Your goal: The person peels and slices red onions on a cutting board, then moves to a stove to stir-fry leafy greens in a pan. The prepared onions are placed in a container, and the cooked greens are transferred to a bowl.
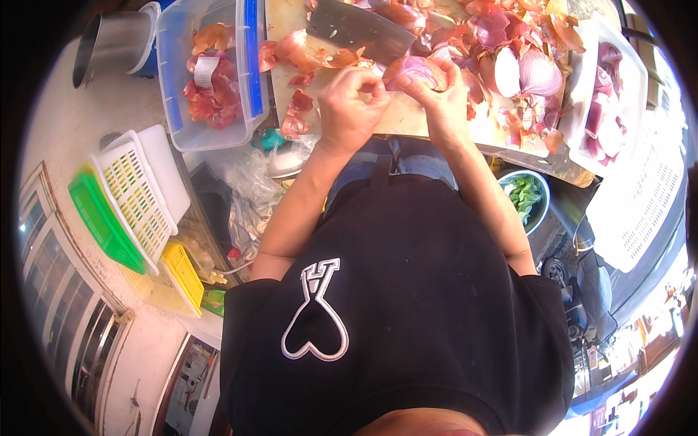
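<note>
My right hand (444,103) holds a partly peeled red onion (414,73) over the cutting board (409,117), its thumb on the onion. My left hand (351,109) is curled at the onion's left edge, thumb and fingertips close together; whether they pinch skin is unclear. Just beyond both hands, a wide-bladed cleaver (360,30) lies flat among onion skins, its handle out of sight. Loose skins (297,111) are scattered on the board's left. On the right, an onion with exposed flesh (540,73) rests in a larger heap of onions and skins (485,24).
A clear plastic bin (212,139) with skins stands left of the board. A white tray (632,98) of peeled onion pieces is at the right. Below are a bowl (545,204) of green leaves and plastic bags (248,191). Stacked baskets (103,218) stand at far left.
</note>
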`<state>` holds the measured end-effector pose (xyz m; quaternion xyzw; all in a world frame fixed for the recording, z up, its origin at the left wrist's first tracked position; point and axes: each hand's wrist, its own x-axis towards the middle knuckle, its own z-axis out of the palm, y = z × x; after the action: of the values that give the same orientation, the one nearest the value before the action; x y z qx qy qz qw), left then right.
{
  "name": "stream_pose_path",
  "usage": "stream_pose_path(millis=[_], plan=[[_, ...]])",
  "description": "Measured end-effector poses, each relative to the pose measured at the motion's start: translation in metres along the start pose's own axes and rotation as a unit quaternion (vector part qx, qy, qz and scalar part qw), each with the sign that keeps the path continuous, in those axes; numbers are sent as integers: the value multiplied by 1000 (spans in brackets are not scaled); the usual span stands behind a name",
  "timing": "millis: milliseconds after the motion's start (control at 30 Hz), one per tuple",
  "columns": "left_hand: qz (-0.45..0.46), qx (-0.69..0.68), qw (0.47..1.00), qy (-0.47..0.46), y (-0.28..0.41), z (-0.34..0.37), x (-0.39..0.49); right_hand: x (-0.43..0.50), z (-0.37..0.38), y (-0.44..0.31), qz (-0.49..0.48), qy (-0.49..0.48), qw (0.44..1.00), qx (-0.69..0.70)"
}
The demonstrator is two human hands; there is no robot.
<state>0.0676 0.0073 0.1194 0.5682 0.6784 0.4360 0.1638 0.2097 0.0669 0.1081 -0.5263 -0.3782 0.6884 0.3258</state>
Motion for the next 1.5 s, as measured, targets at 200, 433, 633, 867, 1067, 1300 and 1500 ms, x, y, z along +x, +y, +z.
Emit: stream_pose_path(millis=[200,433,633,867,1067,1300,1500], plan=[[-234,-195,952,13,-12,3,-3,16,-6,17,23,-65,993,95],[-372,-485,792,24,-33,-10,-5,16,-10,8,77,-150,958,231],[-234,-346,908,-18,0,-24,5,17,-11,0,68,-212,953,205],[-222,-275,934,-59,11,-28,-5,25,-1,-1,72,-244,910,327],[-128,-166,978,12,23,-31,2,20,2,9,71,-242,922,294],[-112,-155,981,17,3,-35,-9,19,-2,8,124,-296,893,317],[-48,-58,997,25,-2,-68,13,21,11,14,207,-420,799,377]])
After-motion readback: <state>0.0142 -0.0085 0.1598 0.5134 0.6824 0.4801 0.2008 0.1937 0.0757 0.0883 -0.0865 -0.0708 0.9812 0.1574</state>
